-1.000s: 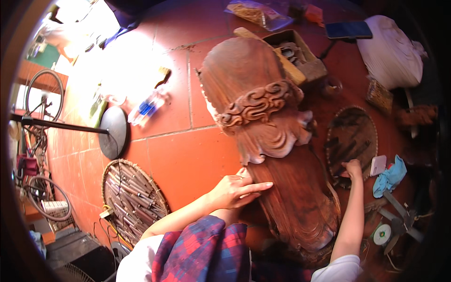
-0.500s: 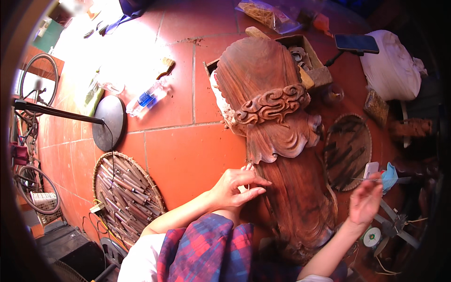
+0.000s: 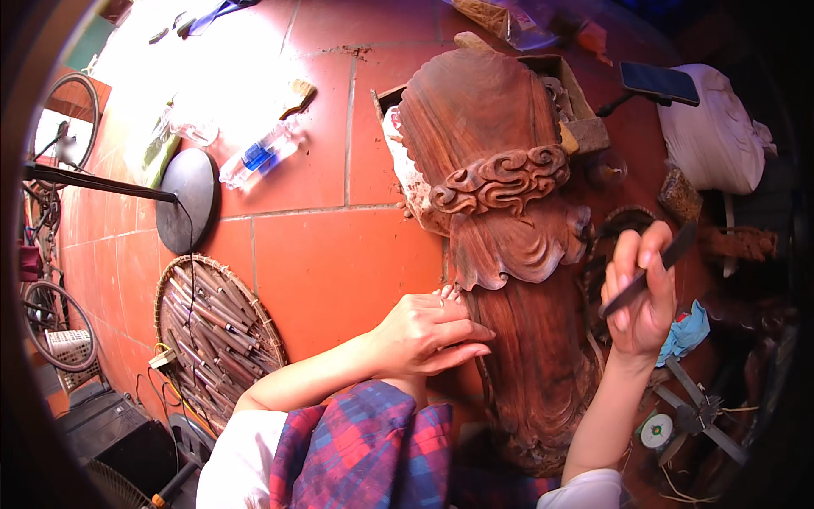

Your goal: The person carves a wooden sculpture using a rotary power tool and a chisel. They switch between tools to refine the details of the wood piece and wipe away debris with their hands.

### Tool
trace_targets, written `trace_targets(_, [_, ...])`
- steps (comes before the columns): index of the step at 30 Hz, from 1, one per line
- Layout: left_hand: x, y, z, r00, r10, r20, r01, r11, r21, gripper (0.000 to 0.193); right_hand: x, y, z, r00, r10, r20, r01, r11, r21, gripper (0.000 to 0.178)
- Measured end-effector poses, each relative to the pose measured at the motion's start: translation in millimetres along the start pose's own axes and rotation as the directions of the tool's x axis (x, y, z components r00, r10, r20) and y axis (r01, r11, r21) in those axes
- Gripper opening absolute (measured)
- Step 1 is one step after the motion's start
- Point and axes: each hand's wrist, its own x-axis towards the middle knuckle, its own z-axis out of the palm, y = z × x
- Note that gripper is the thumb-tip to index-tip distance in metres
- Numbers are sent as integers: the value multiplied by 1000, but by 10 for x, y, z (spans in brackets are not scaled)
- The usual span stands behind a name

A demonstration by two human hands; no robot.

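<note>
A large dark reddish-brown wood carving [image 3: 483,106] with a scalloped top and a scrolled band lies in front of me. Its long lower part stretches toward my lap. My left hand [image 3: 432,335] rests at the carving's left edge, fingers loosely stretched with the thumb apart, holding nothing that I can see. On the right, my right hand [image 3: 636,318] is raised, its fingers closed around a dark, flat, narrow tool [image 3: 681,243] held at a slant. The exact kind of tool does not show. Behind that hand, a round basket [image 3: 629,214] is mostly hidden.
A round woven tray [image 3: 275,343] of wooden-handled tools sits at the left. Beyond it are a black stand base [image 3: 186,204] and a plastic bottle [image 3: 263,157]. A phone [image 3: 660,83] on a holder, a white sack [image 3: 716,127] and a crumpled blue cloth-like item [image 3: 685,332] lie right.
My right hand has moved up and left from beside the basket and now grips the dark tool. My left hand stays at the carving's edge. The whole view has shifted slightly.
</note>
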Motion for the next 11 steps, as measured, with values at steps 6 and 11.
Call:
trace_targets(6, [495, 140, -246, 963, -37, -266, 56, 996, 64, 30, 188, 200, 392, 962, -50, 267, 241, 610, -755, 4])
trace_targets(11, [155, -64, -122, 908, -306, -285, 230, 935, -270, 17, 255, 523, 986, 878, -361, 315, 441, 351, -826, 14])
